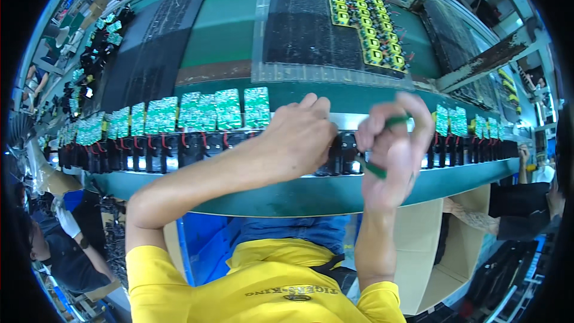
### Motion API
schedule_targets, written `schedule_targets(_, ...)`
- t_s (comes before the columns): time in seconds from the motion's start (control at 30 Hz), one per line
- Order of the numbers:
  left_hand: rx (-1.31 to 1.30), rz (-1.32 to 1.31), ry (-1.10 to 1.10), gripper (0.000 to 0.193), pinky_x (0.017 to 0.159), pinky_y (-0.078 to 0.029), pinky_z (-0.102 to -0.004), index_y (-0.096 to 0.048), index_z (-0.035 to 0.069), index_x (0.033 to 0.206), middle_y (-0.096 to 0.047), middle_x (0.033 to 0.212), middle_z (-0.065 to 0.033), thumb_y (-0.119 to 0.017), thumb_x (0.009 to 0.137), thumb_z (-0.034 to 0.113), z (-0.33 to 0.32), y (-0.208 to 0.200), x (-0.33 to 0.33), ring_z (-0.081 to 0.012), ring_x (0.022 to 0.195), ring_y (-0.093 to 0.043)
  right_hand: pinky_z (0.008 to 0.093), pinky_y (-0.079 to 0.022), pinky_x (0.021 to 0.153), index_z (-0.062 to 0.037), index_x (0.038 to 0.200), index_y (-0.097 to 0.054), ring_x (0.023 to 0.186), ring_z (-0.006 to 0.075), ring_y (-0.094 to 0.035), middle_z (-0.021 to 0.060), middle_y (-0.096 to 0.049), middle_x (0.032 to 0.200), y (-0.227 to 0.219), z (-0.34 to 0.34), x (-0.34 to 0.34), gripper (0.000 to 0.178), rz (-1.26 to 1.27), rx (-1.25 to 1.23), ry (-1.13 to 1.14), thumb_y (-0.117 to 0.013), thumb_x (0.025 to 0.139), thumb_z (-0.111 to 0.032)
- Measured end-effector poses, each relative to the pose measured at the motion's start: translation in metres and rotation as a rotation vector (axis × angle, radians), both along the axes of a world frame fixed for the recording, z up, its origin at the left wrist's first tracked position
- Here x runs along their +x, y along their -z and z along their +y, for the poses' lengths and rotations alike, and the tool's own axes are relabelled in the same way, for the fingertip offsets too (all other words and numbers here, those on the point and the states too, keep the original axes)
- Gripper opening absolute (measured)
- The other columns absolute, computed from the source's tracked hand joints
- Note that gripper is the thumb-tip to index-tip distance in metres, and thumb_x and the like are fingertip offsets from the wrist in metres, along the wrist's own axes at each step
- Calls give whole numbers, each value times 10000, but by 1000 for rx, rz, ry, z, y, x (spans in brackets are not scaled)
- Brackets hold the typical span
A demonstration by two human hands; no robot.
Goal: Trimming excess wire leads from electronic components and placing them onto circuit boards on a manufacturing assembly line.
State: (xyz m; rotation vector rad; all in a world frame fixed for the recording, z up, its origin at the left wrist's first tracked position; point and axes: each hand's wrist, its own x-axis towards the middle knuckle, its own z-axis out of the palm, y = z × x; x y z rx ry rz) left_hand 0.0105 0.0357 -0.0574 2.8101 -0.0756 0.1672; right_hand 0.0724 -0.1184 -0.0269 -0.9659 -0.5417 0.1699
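My right hand [391, 152] pinches a green board [382, 146] edge-on for slotting; left hand [299, 137], fingers curled, steadies the black housings [179, 146].

Bright, even overhead light; strong fisheye bending at the dark rim; the raised fingers [412, 121] motion-blurred.

Green boards [203, 110] and black housings [161, 146] crowd belt edge — open green belt [221, 36] behind.
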Motion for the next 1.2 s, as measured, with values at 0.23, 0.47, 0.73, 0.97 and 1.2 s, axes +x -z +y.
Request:
schedule_targets(0.23,-71,491,214,233,806,-573,-440,-771,55,1085,-661,1147,-131,-814,878,152,22,-71,35,-352,1093,-660,395,-523,848,-166,1112,-900,962,239,-604,64,-662,1192,27,-70,-21,298,-1045,-1179,199,-953,821,-124)
schedule_targets(0.47,12,-76,-5,445,1014,-558,-500,-670,60,1311,-658,1352,-155,-812,892,102,9,-35,43,-370,1308,-634,391,-518,873,-187,1135,-912,1003,250,-601,60,-666,1212,43,-74,-19,279,-1165,-1215,247,-943,862,-137)
schedule_targets(0.73,184,-257,91,363,1293,-395,-547,-688,59,1248,-626,1461,-204,-767,903,137,16,-1,-32,-378,1429,-581,378,-495,853,-149,1337,-852,986,228,-581,101,-660,1235,19,-87,-24,517,-908,-1049,181,-972,836,-185)
schedule_targets(0.97,202,-275,-21,474,1363,-324,-610,-696,62,1349,-570,1595,-207,-771,884,108,20,-1,-66,-395,1523,-533,377,-496,866,-54,1678,-577,1033,202,-578,103,-641,1266,4,-75,-27,976,-763,-788,103,-969,846,-380)
schedule_targets(1.2,-746,-576,-220,693,1190,-504,-490,-503,9,1619,-639,1434,-229,-712,959,32,-71,-3,-89,-341,1328,-649,431,-530,1050,5,1782,-345,1235,306,-611,162,-597,1526,-23,-10,-54,1339,-513,-333,-242,-854,818,-773)
